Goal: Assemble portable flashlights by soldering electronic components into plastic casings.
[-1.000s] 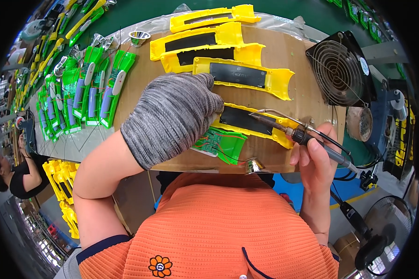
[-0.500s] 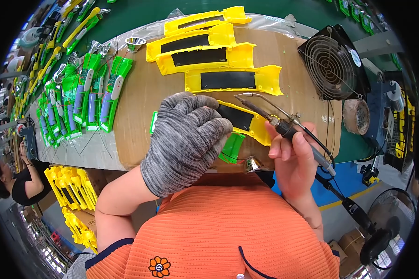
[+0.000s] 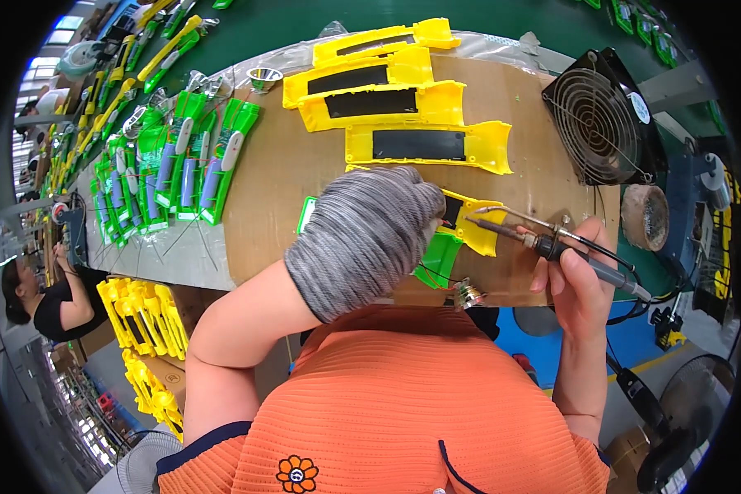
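Note:
My left hand (image 3: 369, 243), in a grey striped knit glove, is closed over the left part of a yellow plastic shell half (image 3: 479, 237) with a black strip inside. Its fingertips are mostly hidden, and what they grip I cannot make out. Bare-skinned, my right hand (image 3: 580, 284) holds a soldering iron (image 3: 564, 249) with a thin curved metal tube along it. The iron's tip points left, over the shell's right part. Partly under my left hand lies a green casing (image 3: 440, 260), wired to a small shiny reflector (image 3: 468, 295) at the table's near edge.
Several yellow shell halves (image 3: 420, 146) lie in a row beyond my hands. Green casings with blue cells (image 3: 188, 183) crowd the left. At the right stand a caged fan (image 3: 597, 119) and a tape roll (image 3: 645, 216). Another person (image 3: 53, 300) sits far left.
My right hand has drawn the soldering iron right and nearer, its tip away from the gloved fingers. My left hand has turned and covers more of the shell. The whole view has shifted slightly.

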`<state>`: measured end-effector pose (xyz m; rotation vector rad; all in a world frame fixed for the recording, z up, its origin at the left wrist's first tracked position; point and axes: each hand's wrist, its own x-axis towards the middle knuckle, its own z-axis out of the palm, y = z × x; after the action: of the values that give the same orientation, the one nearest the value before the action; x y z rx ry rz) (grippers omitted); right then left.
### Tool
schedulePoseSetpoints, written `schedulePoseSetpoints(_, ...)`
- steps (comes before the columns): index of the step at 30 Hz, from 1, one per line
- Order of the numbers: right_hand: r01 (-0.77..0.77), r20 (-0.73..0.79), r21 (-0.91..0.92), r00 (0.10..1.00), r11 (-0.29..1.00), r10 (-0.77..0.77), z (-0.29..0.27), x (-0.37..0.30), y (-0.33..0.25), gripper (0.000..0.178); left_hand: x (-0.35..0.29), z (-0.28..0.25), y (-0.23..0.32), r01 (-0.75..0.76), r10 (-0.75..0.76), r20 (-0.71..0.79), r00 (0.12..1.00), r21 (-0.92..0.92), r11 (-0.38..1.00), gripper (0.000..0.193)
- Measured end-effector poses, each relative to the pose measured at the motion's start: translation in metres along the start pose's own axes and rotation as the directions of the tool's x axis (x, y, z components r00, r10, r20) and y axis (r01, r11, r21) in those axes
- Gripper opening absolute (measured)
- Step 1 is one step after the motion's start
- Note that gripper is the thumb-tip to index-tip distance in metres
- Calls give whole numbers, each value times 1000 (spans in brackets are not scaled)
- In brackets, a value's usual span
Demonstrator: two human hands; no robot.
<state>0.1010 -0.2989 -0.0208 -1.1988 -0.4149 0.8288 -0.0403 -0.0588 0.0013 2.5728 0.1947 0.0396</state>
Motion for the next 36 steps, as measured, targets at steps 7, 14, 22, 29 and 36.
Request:
schedulePoseSetpoints(7,-96,0,0,995,995,96,5,4,1,15,1,0,11,27,-39,63,997,188,982,11)
schedulePoseSetpoints(14,-130,8,-58,991,990,130,10,7,-4,13,2,0,14,66,-75,44,996,183,981,11)
schedulePoseSetpoints(22,-139,-6,-80,990,987,139,11,6,-2,13,3,1,14,54,-58,26,998,161,985,10)
schedulePoseSetpoints(29,-115,-15,-53,993,992,114,12,4,-1,14,4,1,15,81,-88,40,995,164,983,10)
schedulePoseSetpoints(36,-52,-54,-16,997,999,51,5,-3,1,16,3,1,12,60,-65,24,998,153,986,9)
